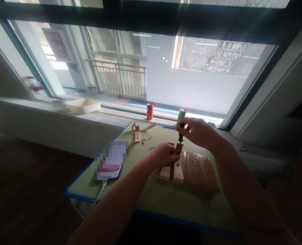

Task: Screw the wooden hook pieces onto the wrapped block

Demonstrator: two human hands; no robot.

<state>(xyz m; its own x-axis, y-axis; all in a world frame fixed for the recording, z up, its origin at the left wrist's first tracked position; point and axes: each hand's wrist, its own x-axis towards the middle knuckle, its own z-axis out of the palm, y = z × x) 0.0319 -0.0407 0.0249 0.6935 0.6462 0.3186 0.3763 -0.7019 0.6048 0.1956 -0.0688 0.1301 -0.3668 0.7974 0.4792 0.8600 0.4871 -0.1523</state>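
My right hand point(191, 127) grips a screwdriver point(180, 137) with a black handle, held upright with its tip down over a wooden piece. Closed around the upper part of that pale wooden piece point(178, 172), my left hand point(167, 154) has its fingertips close under the screwdriver's tip. Whether a screw sits there is hidden by the fingers. A second wooden piece point(164, 173) lies just left of it. Directly right of both is a brown slatted wooden board point(199, 170) with dark holes and a shiny, film-like surface.
At the table's far left lie more wooden parts point(137, 134) and several small screws point(151, 148). A phone-like device point(112, 161), partly blurred, has a white cable. On the sill stand an orange can point(149, 112), a green can point(181, 115) and a cream tray point(83, 106).
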